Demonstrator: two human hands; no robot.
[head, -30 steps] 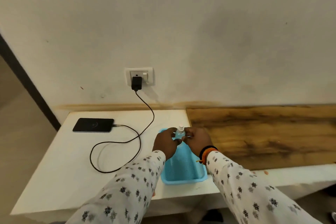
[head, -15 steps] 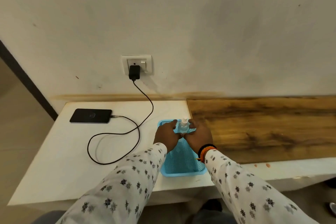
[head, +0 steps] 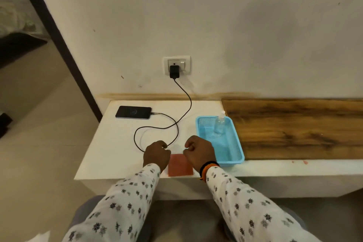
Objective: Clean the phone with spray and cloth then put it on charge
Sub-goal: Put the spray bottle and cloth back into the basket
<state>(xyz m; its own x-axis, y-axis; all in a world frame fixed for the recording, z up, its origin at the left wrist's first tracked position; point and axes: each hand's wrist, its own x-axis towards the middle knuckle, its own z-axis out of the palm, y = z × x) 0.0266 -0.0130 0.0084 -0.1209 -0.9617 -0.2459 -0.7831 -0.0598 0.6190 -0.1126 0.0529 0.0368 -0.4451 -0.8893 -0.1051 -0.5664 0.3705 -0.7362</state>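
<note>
The black phone (head: pixel 133 112) lies flat at the table's back left. A black cable (head: pixel 157 127) is plugged into it and runs to the charger (head: pixel 174 71) in the wall socket. A clear spray bottle (head: pixel 219 124) stands upright at the far end of the blue basket (head: pixel 238 149). A reddish cloth (head: pixel 180 167) lies flat at the table's front edge. My left hand (head: pixel 156 154) and my right hand (head: pixel 199 153) hover at its far corners. The fingers of both are curled and I see nothing held in them.
A wooden board (head: pixel 298 127) covers the table to the right of the basket. The cable loops over the white tabletop (head: pixel 110 147) just beyond my left hand. The wall stands directly behind, and a dark door frame (head: pixel 59 41) runs down on the left.
Both hands let go of the spray bottle, which now stands alone in the basket. They pulled back toward me to the cloth at the front edge. The camera view rose and widened.
</note>
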